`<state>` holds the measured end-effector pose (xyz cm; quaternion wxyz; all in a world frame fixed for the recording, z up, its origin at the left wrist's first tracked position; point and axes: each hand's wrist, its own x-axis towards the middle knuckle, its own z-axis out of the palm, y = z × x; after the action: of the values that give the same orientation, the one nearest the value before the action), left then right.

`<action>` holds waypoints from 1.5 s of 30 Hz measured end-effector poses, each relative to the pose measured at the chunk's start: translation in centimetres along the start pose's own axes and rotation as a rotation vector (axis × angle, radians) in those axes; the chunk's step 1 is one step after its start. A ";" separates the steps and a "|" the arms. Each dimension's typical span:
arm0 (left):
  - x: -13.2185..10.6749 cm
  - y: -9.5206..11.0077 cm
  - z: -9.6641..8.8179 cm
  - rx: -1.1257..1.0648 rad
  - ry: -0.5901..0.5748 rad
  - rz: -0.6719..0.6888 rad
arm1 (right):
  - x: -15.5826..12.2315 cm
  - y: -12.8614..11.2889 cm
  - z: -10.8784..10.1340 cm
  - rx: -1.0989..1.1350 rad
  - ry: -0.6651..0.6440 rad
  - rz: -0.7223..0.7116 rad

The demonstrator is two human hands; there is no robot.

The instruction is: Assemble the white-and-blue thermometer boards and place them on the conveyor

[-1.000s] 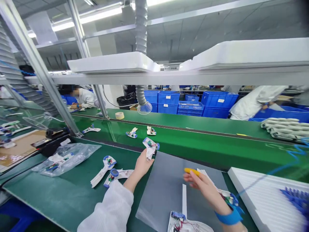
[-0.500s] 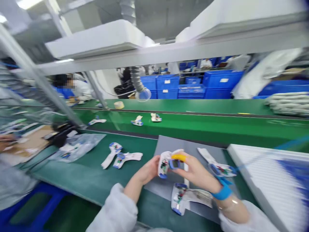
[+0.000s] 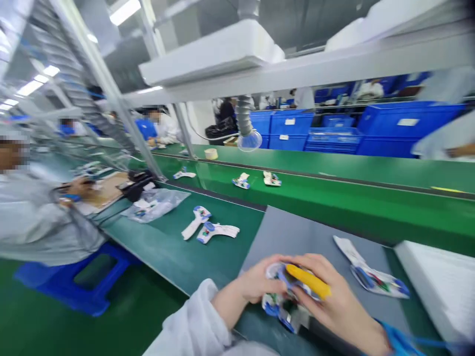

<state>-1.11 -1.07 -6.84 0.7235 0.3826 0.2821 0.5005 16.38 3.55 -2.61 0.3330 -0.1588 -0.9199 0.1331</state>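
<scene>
From the head view, both hands are closed around a white-and-blue plastic device (image 3: 280, 301) at the near edge of the grey mat (image 3: 297, 232), the left hand (image 3: 254, 284) cupping it and the right hand (image 3: 336, 296) pressing a yellow strip (image 3: 308, 281) against it. The step in hand looks like working on this one piece, and the next move seems to call for a steady hold. A similar device (image 3: 371, 277) lies on the mat to the right, and two more devices (image 3: 208, 230) sit on the green bench (image 3: 166, 252) to the left.
</scene>
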 end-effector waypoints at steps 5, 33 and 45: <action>-0.6 0.2 0.5 -0.011 -0.006 -0.026 | -0.4 -0.6 0.7 0.023 0.063 -0.061; -1.2 0.7 0.9 1.643 0.460 0.195 | 1.8 -0.9 0.7 0.293 -0.147 0.558; -1.2 -0.4 0.0 0.835 0.239 0.320 | 0.0 0.6 2.1 1.226 -0.102 0.863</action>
<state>-1.28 -2.28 -7.13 0.3836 0.6196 0.4782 0.4901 15.09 3.78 -4.38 0.2372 -0.2849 -0.5512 0.7475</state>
